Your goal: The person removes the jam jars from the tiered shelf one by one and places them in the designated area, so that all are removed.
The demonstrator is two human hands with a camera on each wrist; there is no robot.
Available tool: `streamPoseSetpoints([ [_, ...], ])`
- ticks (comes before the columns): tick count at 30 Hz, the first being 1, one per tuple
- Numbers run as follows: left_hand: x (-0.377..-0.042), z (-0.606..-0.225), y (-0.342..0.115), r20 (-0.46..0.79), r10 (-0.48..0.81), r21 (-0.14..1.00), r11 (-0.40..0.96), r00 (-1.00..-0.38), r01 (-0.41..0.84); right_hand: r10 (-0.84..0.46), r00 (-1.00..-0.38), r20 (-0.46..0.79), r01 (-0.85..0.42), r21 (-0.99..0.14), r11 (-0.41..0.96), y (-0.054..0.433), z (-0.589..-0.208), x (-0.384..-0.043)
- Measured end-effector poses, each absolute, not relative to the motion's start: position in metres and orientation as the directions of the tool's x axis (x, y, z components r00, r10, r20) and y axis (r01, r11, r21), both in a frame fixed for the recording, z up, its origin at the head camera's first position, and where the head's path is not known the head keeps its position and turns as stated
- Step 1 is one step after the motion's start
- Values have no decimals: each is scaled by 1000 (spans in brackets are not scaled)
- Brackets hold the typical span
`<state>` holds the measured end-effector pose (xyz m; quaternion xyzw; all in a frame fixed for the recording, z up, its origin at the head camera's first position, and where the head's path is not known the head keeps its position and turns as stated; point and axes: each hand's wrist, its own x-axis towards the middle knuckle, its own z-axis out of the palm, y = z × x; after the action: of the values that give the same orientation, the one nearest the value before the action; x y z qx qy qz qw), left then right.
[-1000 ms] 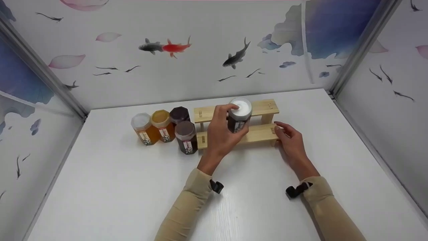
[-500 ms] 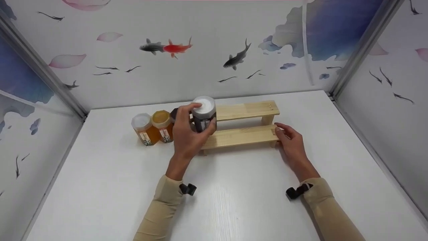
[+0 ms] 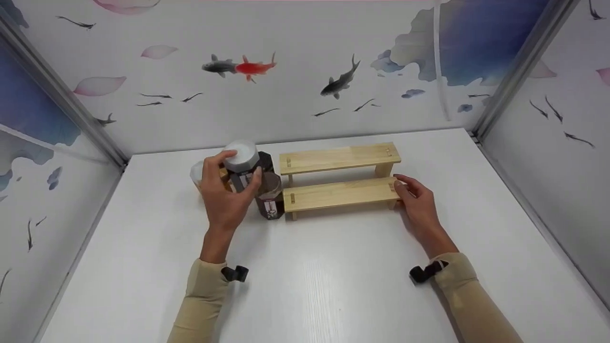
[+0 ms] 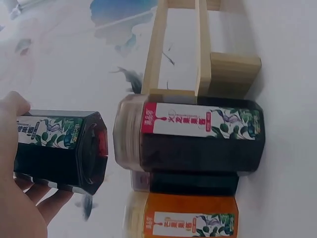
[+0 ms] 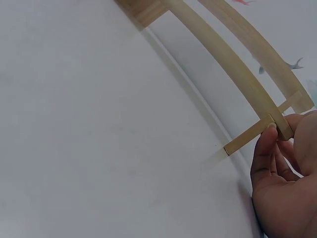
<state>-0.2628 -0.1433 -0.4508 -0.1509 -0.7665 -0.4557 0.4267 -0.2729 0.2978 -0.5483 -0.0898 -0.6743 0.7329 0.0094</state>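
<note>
My left hand (image 3: pixel 221 202) grips a dark jar with a white lid (image 3: pixel 242 156), fingers and thumb round its sides. In the left wrist view this jar (image 4: pixel 57 161) is in the air, apart from a standing jar with a red label (image 4: pixel 198 141). That brownish-lidded dark jar (image 3: pixel 270 200) stands against the left end of a two-step wooden rack (image 3: pixel 340 194). Another dark jar (image 3: pixel 266 162) is behind it, partly covered. My right hand (image 3: pixel 419 205) pinches the right end of the rack's lower board (image 5: pixel 242 82) between thumb and fingers.
An orange jar (image 4: pixel 190 218) and a pale-lidded jar (image 3: pixel 196 172) stand at the left, mostly hidden by my left hand in the head view. The rack's upper board (image 3: pixel 338 158) runs along the back. Printed panels (image 3: pixel 295 109) enclose the white table (image 3: pixel 324 276).
My left hand has carried the white-lidded jar leftward, from over the rack to above the group of jars. My right hand has stayed on the rack's end.
</note>
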Motion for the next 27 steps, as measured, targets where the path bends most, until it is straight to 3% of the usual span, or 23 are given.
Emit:
streamPoseSetpoints([
  [15,-261,-469,-183,750,-146,587,597,-645,547,119,-980,-159,148,-984,-95,299,-544,-270],
  [27,-261,-497,-191,584,-77,646,647,-808,405,162,-980,-119,120,-993,-2,298,-545,-271],
])
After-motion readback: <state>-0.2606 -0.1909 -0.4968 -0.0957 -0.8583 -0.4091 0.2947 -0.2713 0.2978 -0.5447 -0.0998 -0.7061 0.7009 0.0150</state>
